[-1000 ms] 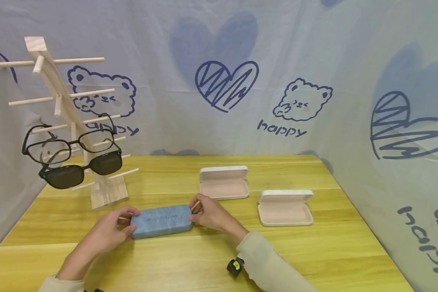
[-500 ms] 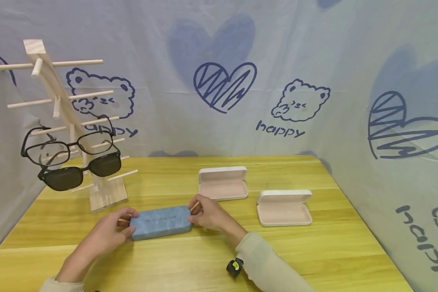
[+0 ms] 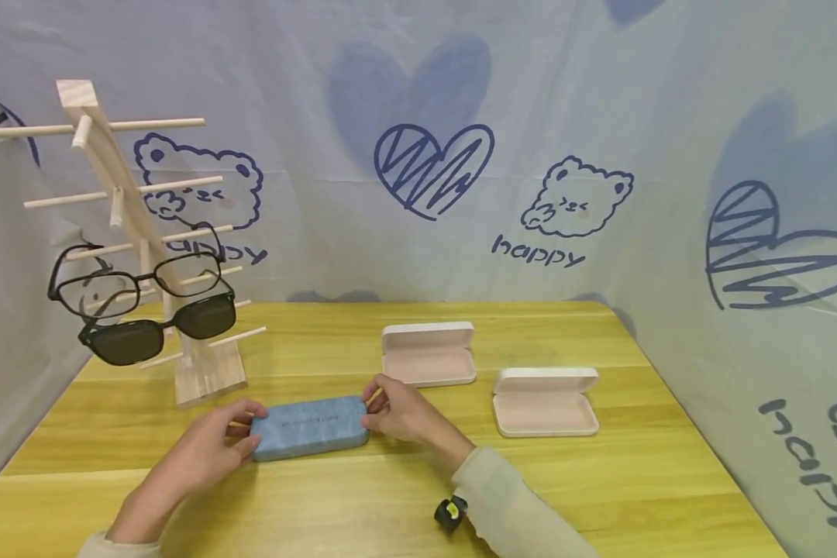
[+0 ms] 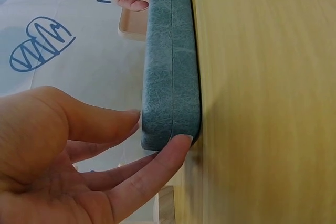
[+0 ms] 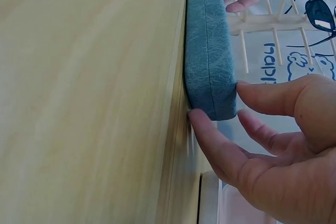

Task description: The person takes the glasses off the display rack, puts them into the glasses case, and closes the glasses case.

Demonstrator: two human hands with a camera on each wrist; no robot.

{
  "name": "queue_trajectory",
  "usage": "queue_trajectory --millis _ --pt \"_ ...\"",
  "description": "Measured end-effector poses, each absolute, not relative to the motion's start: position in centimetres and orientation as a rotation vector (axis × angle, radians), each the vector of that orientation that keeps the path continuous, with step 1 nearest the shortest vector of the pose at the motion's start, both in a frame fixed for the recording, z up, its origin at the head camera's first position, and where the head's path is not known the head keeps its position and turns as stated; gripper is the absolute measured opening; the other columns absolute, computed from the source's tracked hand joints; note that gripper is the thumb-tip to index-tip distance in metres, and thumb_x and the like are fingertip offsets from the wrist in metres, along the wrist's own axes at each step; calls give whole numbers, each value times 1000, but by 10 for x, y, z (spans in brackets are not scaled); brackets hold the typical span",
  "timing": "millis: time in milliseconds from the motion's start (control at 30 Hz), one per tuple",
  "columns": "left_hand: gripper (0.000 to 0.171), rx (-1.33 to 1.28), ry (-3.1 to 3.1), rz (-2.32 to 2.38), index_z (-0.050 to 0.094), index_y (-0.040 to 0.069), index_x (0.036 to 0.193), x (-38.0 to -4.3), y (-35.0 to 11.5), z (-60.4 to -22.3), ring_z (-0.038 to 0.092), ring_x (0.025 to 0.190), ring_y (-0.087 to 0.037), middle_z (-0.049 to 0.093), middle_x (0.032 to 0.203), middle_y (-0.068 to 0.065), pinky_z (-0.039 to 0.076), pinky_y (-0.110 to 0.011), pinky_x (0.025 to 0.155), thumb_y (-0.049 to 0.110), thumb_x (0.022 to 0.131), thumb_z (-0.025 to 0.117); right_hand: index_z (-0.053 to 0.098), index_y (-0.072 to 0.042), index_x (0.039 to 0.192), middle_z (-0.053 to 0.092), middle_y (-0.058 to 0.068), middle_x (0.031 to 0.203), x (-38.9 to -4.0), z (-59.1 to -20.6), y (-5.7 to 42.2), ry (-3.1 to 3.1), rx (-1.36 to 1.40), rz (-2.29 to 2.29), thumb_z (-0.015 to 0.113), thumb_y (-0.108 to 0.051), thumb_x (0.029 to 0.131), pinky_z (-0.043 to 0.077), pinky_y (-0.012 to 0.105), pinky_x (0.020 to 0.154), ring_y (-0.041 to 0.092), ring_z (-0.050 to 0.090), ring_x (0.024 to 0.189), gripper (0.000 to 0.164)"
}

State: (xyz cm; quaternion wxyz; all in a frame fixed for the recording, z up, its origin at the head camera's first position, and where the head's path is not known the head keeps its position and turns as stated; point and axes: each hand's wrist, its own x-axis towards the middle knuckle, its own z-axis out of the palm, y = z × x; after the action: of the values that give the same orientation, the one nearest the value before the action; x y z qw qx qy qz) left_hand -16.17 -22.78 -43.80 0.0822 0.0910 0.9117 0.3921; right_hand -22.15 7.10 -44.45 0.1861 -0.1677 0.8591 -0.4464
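A closed blue glasses case with faint lettering on its lid lies on the table, a little left of centre in the head view. My left hand holds its left end with bent fingers and thumb. At the right end, my right hand pinches it the same way. Both wrist views show the case edge-on, a thin seam running along its side. In the right wrist view, the thumb and fingers of my right hand meet the near end of the case.
Two white glasses cases stand with lids up at the back right. At the left, a wooden peg rack bears clear black-framed glasses and dark sunglasses. A printed cloth hangs behind.
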Motion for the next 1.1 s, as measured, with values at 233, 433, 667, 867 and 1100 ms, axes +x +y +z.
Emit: queue_trajectory --millis 233,433,667,867,1100 --pt "35 281 2774 1048 64 3 130 -160 -229 -431 68 114 -47 64 130 -33 60 -54 89 6 96 69 61 -11 110 68 7 103 -223 -442 72 2431 -505 -1211 75 -11 95 53 29 74 16 64 86 21" --pt "40 262 2812 964 61 3 139 -154 -230 -413 66 116 -48 63 133 -32 58 -57 90 12 100 66 63 -10 113 70 11 112 -225 -435 72 2480 -568 -1127 73 -14 96 57 36 84 24 68 100 20" --pt "37 343 2821 1031 64 1 135 -145 -230 -391 72 104 -36 71 124 -23 62 -45 80 9 99 67 64 -9 124 66 19 131 -230 -420 70 2552 -560 -1127 67 -16 100 56 47 99 33 67 116 25" --pt "35 364 2856 1025 65 4 134 -140 -227 -382 73 102 -31 73 124 -17 61 -44 79 11 100 67 65 -10 124 65 20 132 -233 -409 68 2555 -573 -1168 67 -15 100 57 44 96 32 68 113 25" --pt "35 392 2825 1092 66 6 135 -137 -227 -374 73 103 -26 73 127 -15 59 -27 70 11 100 67 64 -10 128 64 19 135 -237 -398 64 2544 -588 -1170 64 -15 102 57 44 98 33 67 117 26"
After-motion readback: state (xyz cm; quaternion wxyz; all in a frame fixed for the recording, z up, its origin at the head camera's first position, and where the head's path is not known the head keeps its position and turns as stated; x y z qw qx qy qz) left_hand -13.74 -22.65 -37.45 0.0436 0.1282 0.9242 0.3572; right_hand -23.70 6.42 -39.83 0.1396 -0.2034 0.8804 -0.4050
